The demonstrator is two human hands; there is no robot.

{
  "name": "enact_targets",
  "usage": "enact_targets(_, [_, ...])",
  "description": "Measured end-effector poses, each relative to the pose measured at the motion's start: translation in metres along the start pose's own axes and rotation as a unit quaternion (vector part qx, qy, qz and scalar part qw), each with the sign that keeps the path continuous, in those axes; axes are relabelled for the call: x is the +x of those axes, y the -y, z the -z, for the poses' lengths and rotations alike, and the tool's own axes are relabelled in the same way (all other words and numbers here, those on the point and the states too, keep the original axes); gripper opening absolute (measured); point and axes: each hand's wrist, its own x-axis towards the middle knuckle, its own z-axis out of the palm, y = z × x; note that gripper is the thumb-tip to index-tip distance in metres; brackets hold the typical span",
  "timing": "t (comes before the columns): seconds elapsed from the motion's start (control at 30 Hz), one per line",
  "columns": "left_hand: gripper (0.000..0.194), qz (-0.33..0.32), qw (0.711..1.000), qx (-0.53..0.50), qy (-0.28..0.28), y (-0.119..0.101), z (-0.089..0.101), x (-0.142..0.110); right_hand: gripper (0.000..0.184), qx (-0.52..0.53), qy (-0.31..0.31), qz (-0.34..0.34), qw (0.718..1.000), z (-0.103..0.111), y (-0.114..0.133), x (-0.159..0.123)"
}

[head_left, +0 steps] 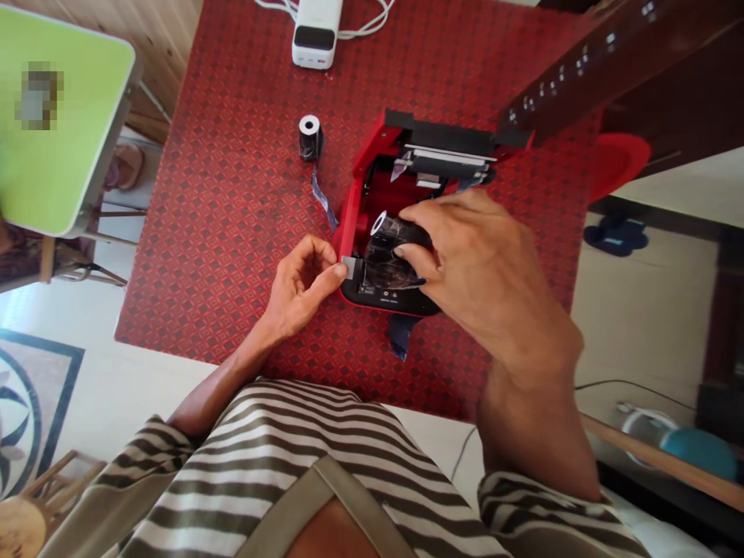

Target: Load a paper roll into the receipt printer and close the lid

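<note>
A red and black printer-like device (363,167) lies open on the red patterned tablecloth (232,194), its lid raised toward the back. My right hand (482,263) is closed round a shiny dark roll with a white core (389,240), holding it in the open compartment. My left hand (302,283) pinches a small grey tab (351,267) at the device's front left corner. A second dark roll with a white core (310,136) stands upright on the cloth to the device's left, and a loose dark strip (322,198) trails from it.
A white power bank with cables (315,32) lies at the cloth's far edge. A green-topped folding table (58,116) stands at the left. Dark wooden furniture (610,62) crosses the upper right. A dark scrap (402,333) sticks out under the device's front.
</note>
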Motion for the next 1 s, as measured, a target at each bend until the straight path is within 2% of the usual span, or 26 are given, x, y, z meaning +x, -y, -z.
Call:
enact_targets(0.1, [0.075, 0.002, 1.000, -0.001, -0.002, 0.000, -0.001, -0.001, 0.015, -0.012, 0.015, -0.006, 1.000, -0.001, 0.004, 0.002])
enact_targets(0.27, [0.076, 0.009, 1.000, -0.005, -0.002, -0.002, -0.002, -0.002, 0.015, -0.020, -0.035, -0.046, 0.998, -0.019, 0.007, 0.009])
enact_targets(0.6, [0.077, 0.002, 1.000, -0.004, -0.001, -0.003, -0.002, -0.001, 0.009, 0.024, 0.007, -0.045, 0.999, -0.052, -0.016, 0.029])
enact_targets(0.7, [0.078, 0.003, 1.000, -0.001, -0.003, -0.003, -0.002, -0.001, 0.009, 0.037, 0.010, -0.024, 0.999, -0.050, -0.023, 0.030])
enact_targets(0.87, [0.077, 0.001, 1.000, 0.000, -0.004, -0.003, -0.002, -0.001, 0.014, 0.035, 0.059, -0.004, 0.998, -0.043, -0.033, 0.030])
enact_targets(1.0, [0.077, 0.004, 1.000, 0.000, -0.004, -0.003, -0.001, -0.001, 0.022, 0.058, 0.052, -0.007, 0.997, -0.025, -0.024, 0.022])
